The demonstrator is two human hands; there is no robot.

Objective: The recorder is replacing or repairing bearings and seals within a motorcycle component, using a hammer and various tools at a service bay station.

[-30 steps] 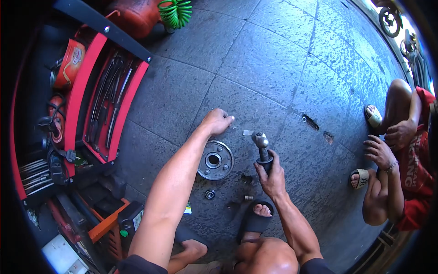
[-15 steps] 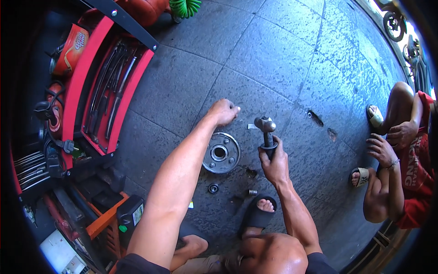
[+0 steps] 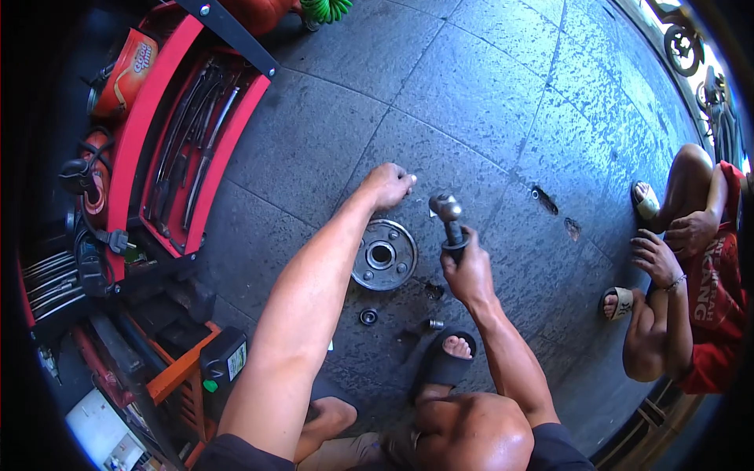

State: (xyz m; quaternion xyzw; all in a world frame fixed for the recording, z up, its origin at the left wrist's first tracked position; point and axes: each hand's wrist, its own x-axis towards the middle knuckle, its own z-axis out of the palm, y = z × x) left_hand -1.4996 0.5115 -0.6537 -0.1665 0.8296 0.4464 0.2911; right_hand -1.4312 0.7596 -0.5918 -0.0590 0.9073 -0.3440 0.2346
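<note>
My right hand [image 3: 469, 271] grips a ball-peen hammer [image 3: 448, 213] by its dark handle, head upward, held off the floor. Farther away and to the left, my left hand [image 3: 387, 186] is closed with the fingers curled in; whatever it pinches, if anything, is too small to name. Below that hand a round metal hub [image 3: 402, 259] with a centre hole and bolts lies flat on the floor, its left edge partly behind my left forearm. A small ring-shaped bearing [image 3: 368, 316] rests nearer to me. To its right lies a short metal cylinder [image 3: 436, 324], close to my sandal.
A red tool cabinet [image 3: 206, 173] with a drawer of wrenches stands at the left. Below it are an orange metal frame [image 3: 182, 367] and a black bottle [image 3: 224, 361]. Another person in a red shirt [image 3: 719, 314] sits at the right. The tiled floor has several small holes.
The hammer in my right hand has shifted slightly left and away from me, its head turning. My left hand has moved only a little. The hub appears slightly higher in the picture as the view shifts.
</note>
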